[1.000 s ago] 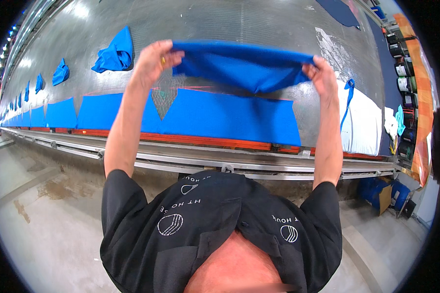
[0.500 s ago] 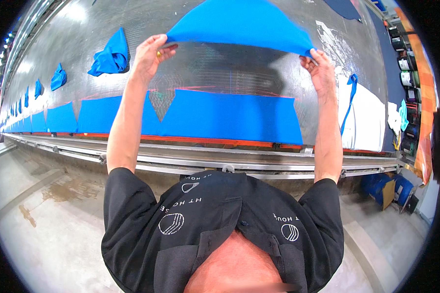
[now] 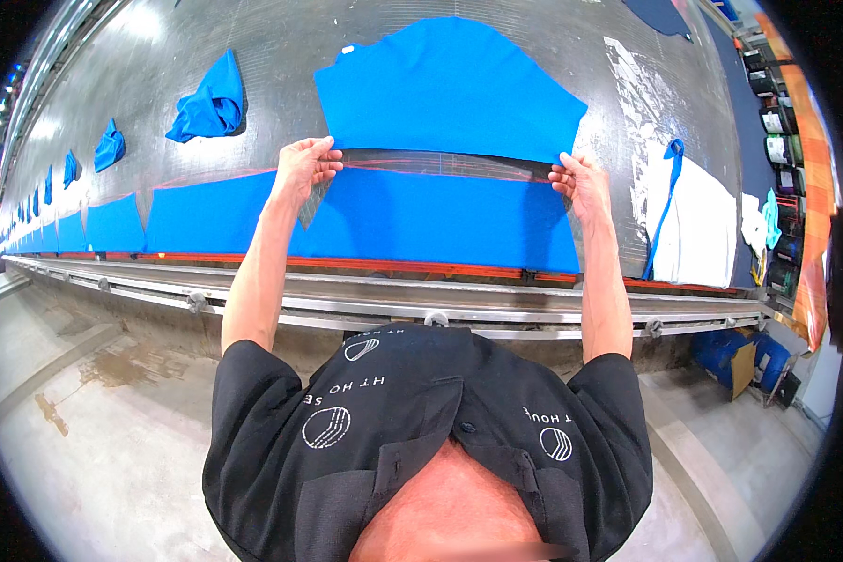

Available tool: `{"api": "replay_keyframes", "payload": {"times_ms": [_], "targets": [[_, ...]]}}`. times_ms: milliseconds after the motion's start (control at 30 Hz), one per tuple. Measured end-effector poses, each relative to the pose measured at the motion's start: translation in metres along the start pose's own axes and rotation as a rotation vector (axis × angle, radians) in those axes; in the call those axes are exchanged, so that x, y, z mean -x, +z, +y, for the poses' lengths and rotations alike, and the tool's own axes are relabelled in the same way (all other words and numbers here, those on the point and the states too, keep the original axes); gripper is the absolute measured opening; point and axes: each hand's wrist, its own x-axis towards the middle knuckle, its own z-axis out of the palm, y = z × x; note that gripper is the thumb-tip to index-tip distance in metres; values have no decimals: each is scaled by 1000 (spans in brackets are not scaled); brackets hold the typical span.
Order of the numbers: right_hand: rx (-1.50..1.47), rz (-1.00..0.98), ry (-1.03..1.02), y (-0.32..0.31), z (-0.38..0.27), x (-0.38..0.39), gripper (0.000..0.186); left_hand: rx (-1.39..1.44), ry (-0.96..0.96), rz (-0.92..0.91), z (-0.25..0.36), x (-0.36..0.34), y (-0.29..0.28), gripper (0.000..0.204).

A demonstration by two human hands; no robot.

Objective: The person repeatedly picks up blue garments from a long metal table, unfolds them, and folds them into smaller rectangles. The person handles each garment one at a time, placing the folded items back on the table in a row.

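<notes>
Between my two hands a blue fabric piece (image 3: 450,89) with a curved far edge is spread out over the dark table. My left hand (image 3: 306,169) pinches its near left corner. The near right corner is pinched in my right hand (image 3: 579,183). The near edge runs fairly straight between them, slightly raised with a shadow below. Just nearer to me, a flat blue fabric panel (image 3: 440,223) lies along the table's front edge. A small white tag or label (image 3: 348,50) shows at the piece's far left edge.
Crumpled blue fabric pieces (image 3: 208,103) lie in a row leftward, behind more flat blue panels (image 3: 211,217). White fabric (image 3: 698,225) with a blue strip (image 3: 665,211) lies at right. A metal rail (image 3: 393,304) runs along the front; dark containers (image 3: 776,122) stand far right.
Both hands have drawn the blue fabric piece toward me and lowered it. It was billowing in the air and now lies flatter, its near edge close to the front panel.
</notes>
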Motion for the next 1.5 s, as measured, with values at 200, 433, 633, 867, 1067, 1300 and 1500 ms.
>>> {"api": "replay_keyframes", "payload": {"times_ms": [200, 433, 633, 867, 1067, 1300, 1500], "targets": [[6, 4, 2, -2, 3, 8, 17, -84, 19, 13, -2, 8, 0, 24], [-19, 8, 8, -3, 7, 15, 15, -85, 33, 58, -2, 11, -1, 23], [-12, 11, 2, -4, 12, 15, 15, -136, 21, 76, -6, 12, -3, 23], [20, 47, 3, -3, 17, 13, 15, -200, 36, 82, -9, 16, 0, 23], [118, 75, 7, -2, 18, 12, 16, -296, 49, 115, -10, 18, 4, 24], [380, 87, -49, 6, 10, 20, 19, -434, 79, 215, -12, 20, 12, 27], [350, 150, -49, -17, 6, 27, 21, -444, 86, 197, -9, 23, 13, 29]]}}
